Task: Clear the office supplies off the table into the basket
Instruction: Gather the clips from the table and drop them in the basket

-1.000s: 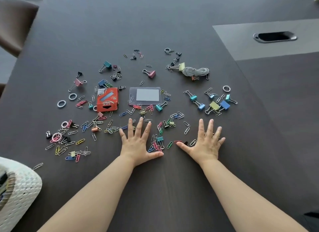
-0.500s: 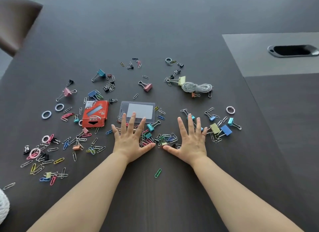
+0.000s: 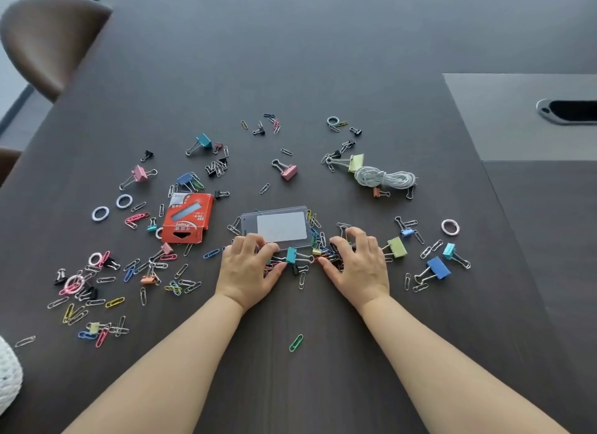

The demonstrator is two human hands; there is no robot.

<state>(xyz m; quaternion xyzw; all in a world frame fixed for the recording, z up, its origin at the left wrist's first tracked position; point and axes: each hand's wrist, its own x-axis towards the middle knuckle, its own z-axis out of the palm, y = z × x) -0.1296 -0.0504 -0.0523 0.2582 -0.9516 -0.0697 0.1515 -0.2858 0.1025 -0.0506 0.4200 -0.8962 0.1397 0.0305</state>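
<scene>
Paper clips, binder clips and rubber rings lie scattered over the dark table (image 3: 290, 62). My left hand (image 3: 250, 267) and my right hand (image 3: 357, 264) rest side by side, fingers curled over a bunched pile of clips (image 3: 303, 257) between them. A clear badge holder (image 3: 277, 227) touches my left fingertips. To its left lies a red staple box (image 3: 187, 218). A white cord bundle (image 3: 384, 176) sits at the back right. One green paper clip (image 3: 295, 342) lies between my forearms. Only a sliver of the white woven basket (image 3: 6, 378) shows at the lower left edge.
A brown chair (image 3: 48, 42) stands at the table's far left corner. A grey inset panel (image 3: 504, 117) with a cable slot (image 3: 568, 110) is at the right. Blue (image 3: 437, 267) and yellow-green (image 3: 397, 247) binder clips lie right of my right hand.
Both hands went from flat with spread fingers to curled, raking clips into a pile between them. The green paper clip stayed behind near my forearms.
</scene>
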